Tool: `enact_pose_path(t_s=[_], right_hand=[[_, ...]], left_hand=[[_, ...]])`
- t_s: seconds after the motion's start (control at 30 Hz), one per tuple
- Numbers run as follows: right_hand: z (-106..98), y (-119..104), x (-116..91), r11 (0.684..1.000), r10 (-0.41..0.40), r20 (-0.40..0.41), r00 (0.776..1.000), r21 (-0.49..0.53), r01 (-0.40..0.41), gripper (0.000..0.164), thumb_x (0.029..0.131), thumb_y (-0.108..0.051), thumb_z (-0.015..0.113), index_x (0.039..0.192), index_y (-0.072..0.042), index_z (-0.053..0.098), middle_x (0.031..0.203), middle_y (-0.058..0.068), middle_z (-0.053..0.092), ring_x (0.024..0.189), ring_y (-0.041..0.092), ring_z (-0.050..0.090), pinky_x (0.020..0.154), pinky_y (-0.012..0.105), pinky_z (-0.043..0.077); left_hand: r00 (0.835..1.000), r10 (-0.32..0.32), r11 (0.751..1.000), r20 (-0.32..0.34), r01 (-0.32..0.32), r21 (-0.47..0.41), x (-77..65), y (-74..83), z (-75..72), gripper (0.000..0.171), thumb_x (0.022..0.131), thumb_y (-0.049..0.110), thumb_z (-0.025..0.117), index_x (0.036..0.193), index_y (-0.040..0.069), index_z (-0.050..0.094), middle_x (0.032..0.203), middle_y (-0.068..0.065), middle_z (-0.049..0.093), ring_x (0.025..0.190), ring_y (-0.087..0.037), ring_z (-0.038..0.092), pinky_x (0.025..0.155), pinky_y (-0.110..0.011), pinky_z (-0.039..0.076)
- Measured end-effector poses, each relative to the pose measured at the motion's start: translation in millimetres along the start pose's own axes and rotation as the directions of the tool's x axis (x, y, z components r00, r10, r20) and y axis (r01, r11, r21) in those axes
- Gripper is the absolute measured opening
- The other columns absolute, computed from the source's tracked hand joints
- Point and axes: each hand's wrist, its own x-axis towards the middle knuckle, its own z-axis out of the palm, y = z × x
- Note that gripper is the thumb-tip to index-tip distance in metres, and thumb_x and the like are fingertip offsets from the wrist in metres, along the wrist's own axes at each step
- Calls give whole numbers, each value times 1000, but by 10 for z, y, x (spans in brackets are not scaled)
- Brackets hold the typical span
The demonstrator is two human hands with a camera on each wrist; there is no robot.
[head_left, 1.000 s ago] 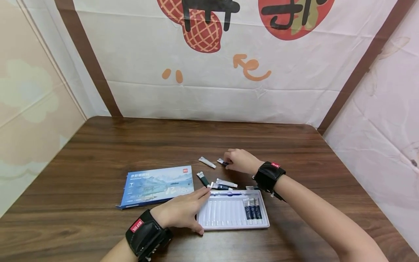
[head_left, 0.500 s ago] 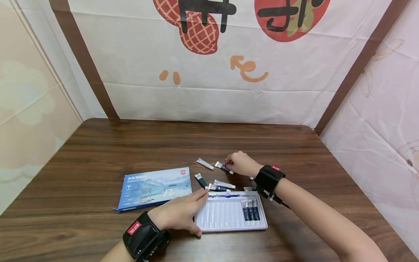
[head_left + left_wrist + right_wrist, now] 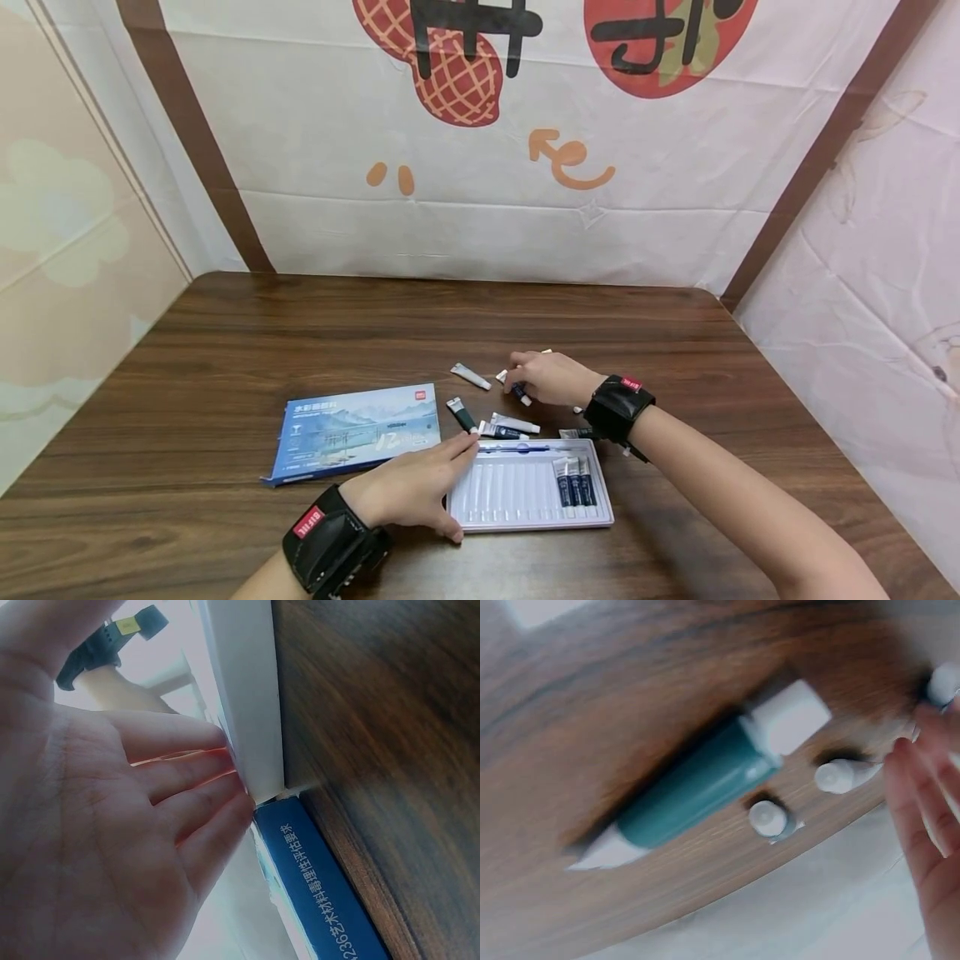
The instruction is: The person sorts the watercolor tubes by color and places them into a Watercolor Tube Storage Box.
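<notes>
My left hand rests along the left edge of a white plastic tray, its fingers straight against the tray side in the left wrist view. Inside the tray, a paintbrush lies along the far groove and three dark paint tubes fill slots at the right. Beyond the tray, my right hand pinches a dark paint tube with a white cap; the fingers partly cover it. A green paint tube lies on the table in the right wrist view, apart from the right fingers.
A blue paint box lies flat left of the tray. Loose tubes are scattered behind it: a white-grey tube, a dark green tube, a pale tube, a dark blue tube. A printed cloth hangs behind the table.
My right hand lifts off the dark tube a little, then comes back over it; the tube has turned, its cap now pointing more toward me. My left hand and the tray stay together.
</notes>
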Motion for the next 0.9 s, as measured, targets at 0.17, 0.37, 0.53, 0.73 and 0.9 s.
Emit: enact_pose_path(t_s=[0.17, 0.37, 0.53, 0.73, 0.9], right_hand=[[15, 21, -27, 993, -84, -21, 996, -82, 82, 17, 78, -13, 73, 94, -19, 72, 98, -3, 58, 86, 11, 53, 69, 24, 48], [-7, 15, -86, 972, -189, -65, 980, -155, 177, 18, 79, -12, 72, 96, -18, 71, 97, -7, 63, 89, 10, 52, 73, 24, 47], [-148, -116, -178, 960, -241, -70, 968, -163, 227, 19, 82, -11, 68, 99, -19, 70, 99, -8, 62, 98, 11, 51, 80, 27, 46], [-368, -404, -322, 930, -323, -59, 945, -206, 305, 18, 82, -10, 67, 97, -18, 71, 97, -7, 63, 97, 11, 54, 83, 27, 45], [-411, -609, -480, 901, -376, 13, 926, -230, 369, 22, 80, -10, 67, 98, -23, 72, 100, -9, 63, 98, 9, 53, 84, 30, 46]], left_hand=[[1000, -8, 1000, 2, 8, -6, -5, -3, -4, 97, 69, 40, 78, 139, -7, 31, 147, -19, 22, 134, -27, 22, 102, -39, 29], [1000, -4, 1000, 3, 4, -8, 0, -10, 4, 96, 69, 40, 78, 139, -7, 32, 147, -19, 22, 134, -27, 21, 102, -39, 29], [1000, 1, 1000, 1, -1, -4, 0, -24, 19, 96, 69, 40, 78, 139, -8, 31, 147, -20, 22, 133, -28, 22, 102, -38, 29], [1000, -3, 1000, -5, 3, -3, -7, -23, 26, 96, 69, 40, 78, 139, -8, 32, 146, -20, 23, 133, -28, 23, 101, -39, 30], [1000, -13, 1000, -7, 13, -2, 13, -19, 31, 96, 69, 40, 78, 139, -7, 32, 146, -20, 24, 133, -27, 24, 101, -39, 29]])
